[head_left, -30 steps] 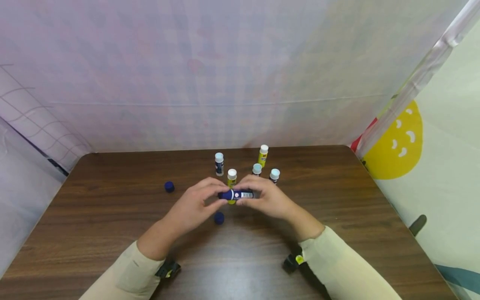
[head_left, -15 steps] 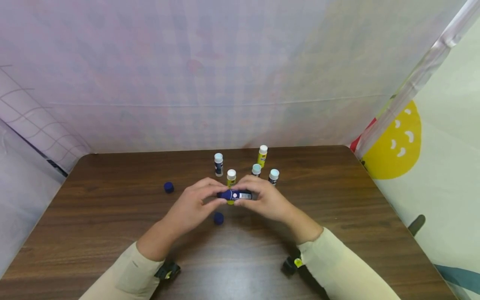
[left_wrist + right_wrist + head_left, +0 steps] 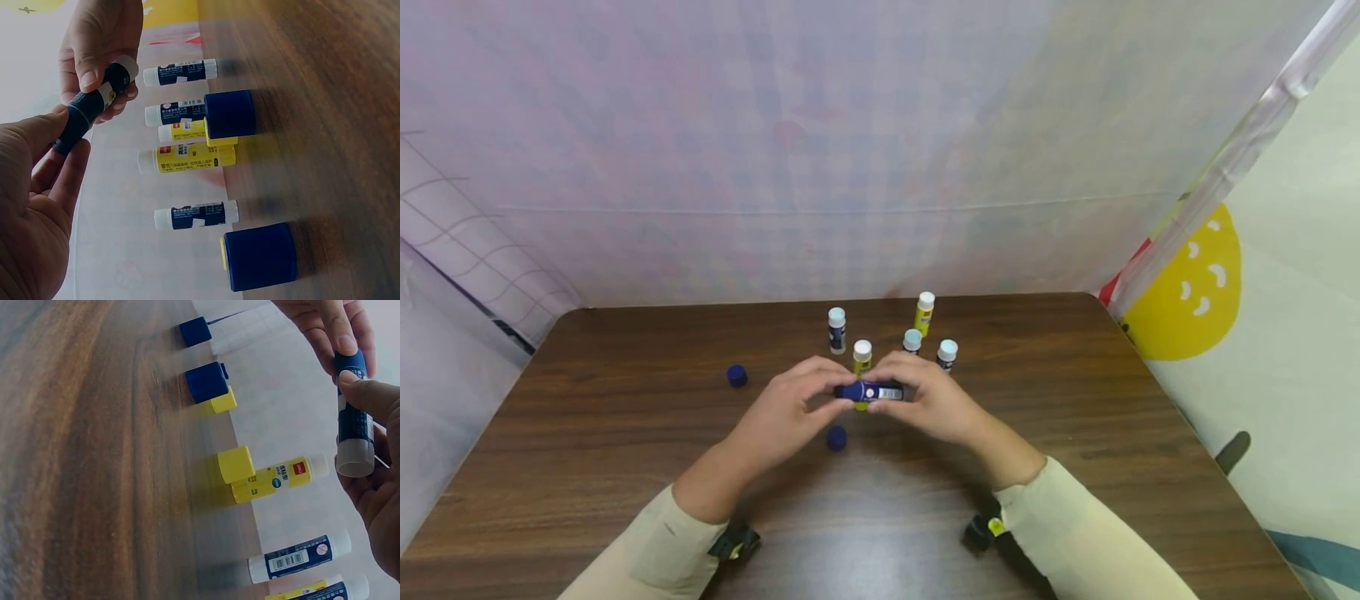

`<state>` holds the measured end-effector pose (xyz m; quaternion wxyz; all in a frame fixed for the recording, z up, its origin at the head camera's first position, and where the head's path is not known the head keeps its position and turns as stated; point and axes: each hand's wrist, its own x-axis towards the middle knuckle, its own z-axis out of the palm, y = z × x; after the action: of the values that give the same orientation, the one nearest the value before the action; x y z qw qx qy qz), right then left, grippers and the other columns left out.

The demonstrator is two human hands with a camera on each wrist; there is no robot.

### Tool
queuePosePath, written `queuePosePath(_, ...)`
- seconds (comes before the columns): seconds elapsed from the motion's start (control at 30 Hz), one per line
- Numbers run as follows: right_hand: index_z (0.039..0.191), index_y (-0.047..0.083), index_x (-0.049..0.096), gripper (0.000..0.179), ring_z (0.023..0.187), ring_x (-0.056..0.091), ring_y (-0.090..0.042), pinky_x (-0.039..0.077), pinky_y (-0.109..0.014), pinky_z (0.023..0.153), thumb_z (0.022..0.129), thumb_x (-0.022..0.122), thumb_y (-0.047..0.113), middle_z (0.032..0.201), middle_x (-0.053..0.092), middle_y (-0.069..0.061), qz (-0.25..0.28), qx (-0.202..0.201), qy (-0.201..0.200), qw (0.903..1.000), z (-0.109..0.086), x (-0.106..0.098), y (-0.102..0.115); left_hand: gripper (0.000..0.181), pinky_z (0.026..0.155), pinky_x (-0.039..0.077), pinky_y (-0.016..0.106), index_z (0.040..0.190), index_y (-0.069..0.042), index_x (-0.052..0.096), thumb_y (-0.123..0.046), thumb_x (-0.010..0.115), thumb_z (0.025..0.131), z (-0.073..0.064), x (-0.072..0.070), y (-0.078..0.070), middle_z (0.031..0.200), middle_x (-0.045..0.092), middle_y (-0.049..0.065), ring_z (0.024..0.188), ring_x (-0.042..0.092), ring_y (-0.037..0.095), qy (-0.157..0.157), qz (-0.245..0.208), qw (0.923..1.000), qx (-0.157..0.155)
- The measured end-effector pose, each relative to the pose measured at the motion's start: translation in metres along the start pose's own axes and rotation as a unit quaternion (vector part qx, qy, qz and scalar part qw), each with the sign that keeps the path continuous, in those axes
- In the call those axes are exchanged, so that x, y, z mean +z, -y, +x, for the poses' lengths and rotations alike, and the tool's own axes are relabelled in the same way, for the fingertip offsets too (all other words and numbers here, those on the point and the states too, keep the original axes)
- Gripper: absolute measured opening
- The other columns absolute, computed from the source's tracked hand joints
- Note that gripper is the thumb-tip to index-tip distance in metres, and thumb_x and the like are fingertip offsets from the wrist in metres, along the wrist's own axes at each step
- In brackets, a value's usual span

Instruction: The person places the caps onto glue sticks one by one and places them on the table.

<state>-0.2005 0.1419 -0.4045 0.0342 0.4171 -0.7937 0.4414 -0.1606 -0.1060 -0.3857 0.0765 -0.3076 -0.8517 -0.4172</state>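
Note:
In the head view, a dark blue glue stick [image 3: 880,392] lies sideways in the air between both hands, above the table. The left hand [image 3: 782,412] pinches its blue cap end between thumb and fingers. From the other side, the right hand [image 3: 936,396] holds the labelled body, whose clear base [image 3: 355,457] shows in the right wrist view. Cap and body meet at a thin line. Just behind the hands stands a yellow glue stick [image 3: 862,352], partly covered by the held one. A loose blue cap [image 3: 837,438] sits on the table in front of them.
Another blue cap [image 3: 737,376] lies to the left. Further back stand several white-topped glue sticks, among them a navy one [image 3: 837,333] and a yellow one [image 3: 924,317]. Yellow caps [image 3: 236,464] show low on the wooden table [image 3: 1075,433]. A curtain [image 3: 820,150] hangs behind.
The white band seen between the cap and the body a second ago has narrowed to a thin line, the cap now closer on the body. Both hands stay in nearly the same place.

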Motion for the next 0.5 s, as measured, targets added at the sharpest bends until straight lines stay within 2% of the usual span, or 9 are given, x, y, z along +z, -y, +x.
queuePosePath(0.23,0.118,0.011,0.074,0.028,0.105,0.067,-0.016,0.060,-0.030,0.088,0.091,0.080,0.015,0.114,0.072,-0.002,-0.012,0.012,0.004,0.9998,0.0005,-0.0012,0.0035,0.031,0.094,0.063,0.036,0.123,-0.006,0.073,-0.011,0.079,0.093,0.0003,0.0009,0.0021,0.123,0.068,0.003,0.112,0.070,0.019,-0.003,-0.008,0.9999,0.009)
queuePosePath(0.5,0.118,0.012,0.074,0.028,0.106,0.066,-0.014,0.062,-0.039,0.086,0.090,0.082,0.015,0.115,0.071,0.001,-0.005,0.021,0.007,0.9997,0.0007,-0.0016,0.0046,0.032,0.094,0.063,0.033,0.124,-0.006,0.072,-0.011,0.079,0.093,0.0009,-0.0002,0.0037,0.124,0.067,0.003,0.112,0.070,0.018,-0.008,-0.001,0.9997,0.022)
